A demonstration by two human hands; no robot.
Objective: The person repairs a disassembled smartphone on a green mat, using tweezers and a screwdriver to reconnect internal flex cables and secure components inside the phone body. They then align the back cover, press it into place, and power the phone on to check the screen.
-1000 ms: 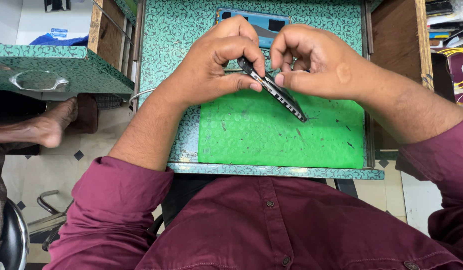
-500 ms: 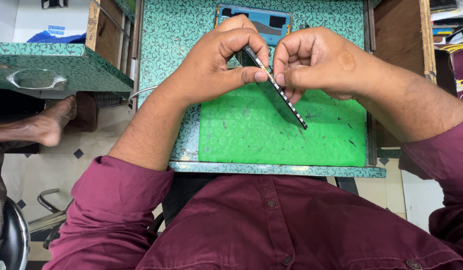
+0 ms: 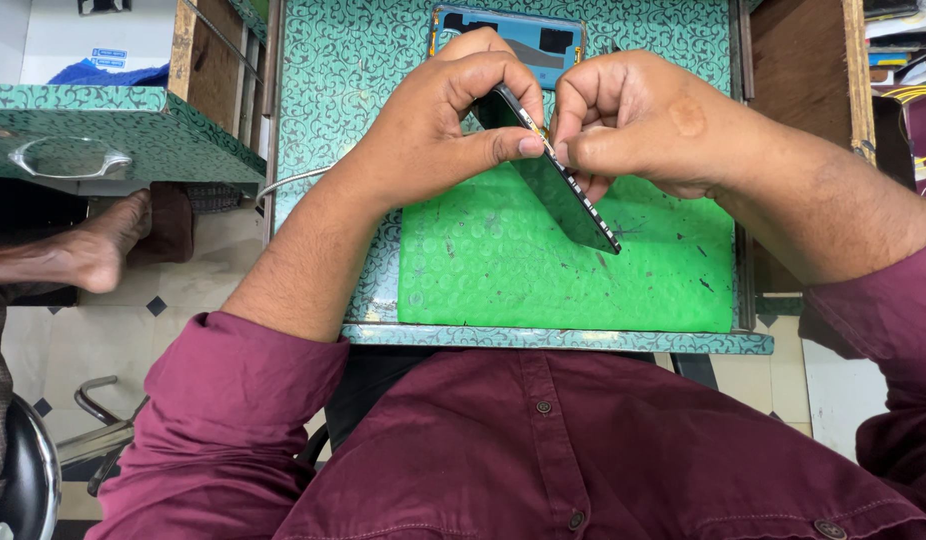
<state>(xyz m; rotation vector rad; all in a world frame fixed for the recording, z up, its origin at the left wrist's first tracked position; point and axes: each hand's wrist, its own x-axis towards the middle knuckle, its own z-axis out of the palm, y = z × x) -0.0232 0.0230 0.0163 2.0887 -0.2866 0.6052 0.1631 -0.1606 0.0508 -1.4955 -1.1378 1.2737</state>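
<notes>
A black phone [image 3: 560, 195] stands on edge, tilted, above a green mat [image 3: 503, 270]. My left hand [image 3: 438, 130] grips its upper end, thumb pressed along the near side. My right hand [image 3: 633, 120] pinches the same upper edge from the right, fingertips meeting the left thumb near a small gold part of the phone. The phone's lower corner points down toward the mat. A blue phone back cover [image 3: 508, 35] lies flat beyond my hands, partly hidden by them.
The mat lies on a teal patterned table [image 3: 323, 100]. To the left sits a teal shelf with a clear handle [image 3: 68, 158]. Another person's bare foot [image 3: 78, 255] rests on the tiled floor. A wooden panel [image 3: 793, 70] stands at the right.
The phone has been tipped more steeply on edge and both hands have closed in on its upper end. The view has shifted slightly, showing more of the blue cover.
</notes>
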